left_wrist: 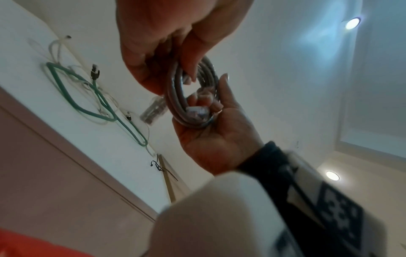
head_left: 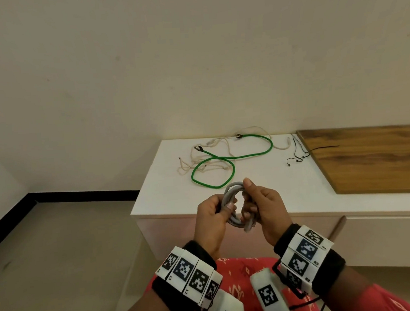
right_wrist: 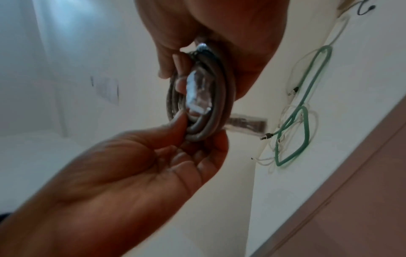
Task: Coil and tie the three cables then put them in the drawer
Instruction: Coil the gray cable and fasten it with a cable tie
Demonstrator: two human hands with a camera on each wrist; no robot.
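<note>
Beyond your hands, the white worktop [head_left: 263, 195] carries the loose green cable [head_left: 226, 157] and cream cable [head_left: 213, 152], while your left hand [head_left: 212, 218] and right hand [head_left: 264, 208] both curl around the coiled grey cable [head_left: 231, 195] held between them.

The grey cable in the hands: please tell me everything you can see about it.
The grey cable is round, smooth-jacketed, wound into a small coil of several loops. A clear plastic plug shows at one end. No tie is visible on it. It is held upright above the white cabinet's front edge: the left hand grips one side, the right hand the other.
</note>
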